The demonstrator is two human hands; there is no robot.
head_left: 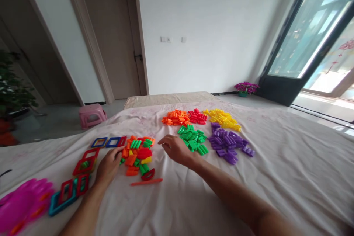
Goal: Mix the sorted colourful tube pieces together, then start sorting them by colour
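Observation:
My left hand (109,164) touches the left edge of a mixed pile of orange, red, green and yellow plastic pieces (137,153); whether it grips one is hidden. Over the cloth between that pile and the green pieces (193,139) is my right hand (177,149), its fingers bent and pointing left, and what they hold, if anything, is too small to make out. Behind and beside the green pile lie orange pieces (176,117), red pieces (197,116), yellow pieces (223,118) and purple pieces (228,142), each colour heaped apart.
Frames in blue and red (113,142) curve down the left side to a teal frame (63,204). A pink object (26,204) lies at the lower left. An orange stick (146,182) lies near the mixed pile. Beyond the cloth stands a pink stool (92,116).

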